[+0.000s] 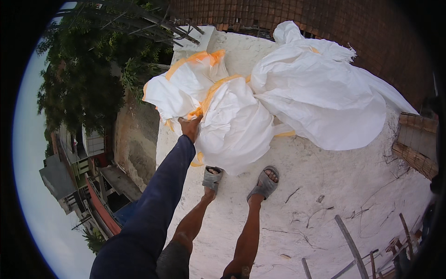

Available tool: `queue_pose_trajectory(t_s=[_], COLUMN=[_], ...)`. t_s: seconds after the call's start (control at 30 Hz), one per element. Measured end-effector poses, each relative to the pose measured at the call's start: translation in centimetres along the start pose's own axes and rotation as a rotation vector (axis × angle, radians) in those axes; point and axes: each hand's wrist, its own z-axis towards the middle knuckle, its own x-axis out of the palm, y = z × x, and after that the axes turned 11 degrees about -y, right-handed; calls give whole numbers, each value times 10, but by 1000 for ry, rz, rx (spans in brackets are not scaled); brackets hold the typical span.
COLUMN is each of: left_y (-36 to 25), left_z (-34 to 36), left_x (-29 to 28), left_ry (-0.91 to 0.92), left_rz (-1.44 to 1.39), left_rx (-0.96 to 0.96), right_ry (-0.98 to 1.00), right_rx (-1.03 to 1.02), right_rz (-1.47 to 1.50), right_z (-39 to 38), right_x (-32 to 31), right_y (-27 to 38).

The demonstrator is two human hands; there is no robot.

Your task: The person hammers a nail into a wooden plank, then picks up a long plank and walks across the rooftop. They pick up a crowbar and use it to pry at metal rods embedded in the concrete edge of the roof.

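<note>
- Well, white sacking (234,132) with orange bands (217,85) lies bunched across the slab (306,172), from its left edge toward its upper right corner.
- Left hand (189,128): fingers grasping an orange band, tips hidden in folds.
- Sandals (265,187) stand just below.
- Twigs (291,195) lie right of them.
- Trees (79,79) fill the space beyond the left edge.

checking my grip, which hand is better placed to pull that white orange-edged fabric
Probably the left: the left hand touches the crumpled white fabric with orange edging, though its grip is partly hidden; the right hand isn't clearly in view.
</note>
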Motion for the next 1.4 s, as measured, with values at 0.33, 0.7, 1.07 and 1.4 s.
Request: queue_pose_trajectory(t_s=[0.33,0.7,1.07,1.4], left_y=[-53,-174,14,10], left_z=[-120,-524,-705,-542], left_x=[20,171,276,69], left_ry=[203,767,725,1768], left_rz=[-165,-319,280,1006], left_rx=[-249,-600,-329,-209], right_ry=[-362,-593,64,-335], right_rx=[-598,-788,-375,-90], right_rz=[327,311,450,708], right_z=[-3,-2,4,-25], right_x=[4,22,-27,-8], right_y=[-28,-69,-53,-24])
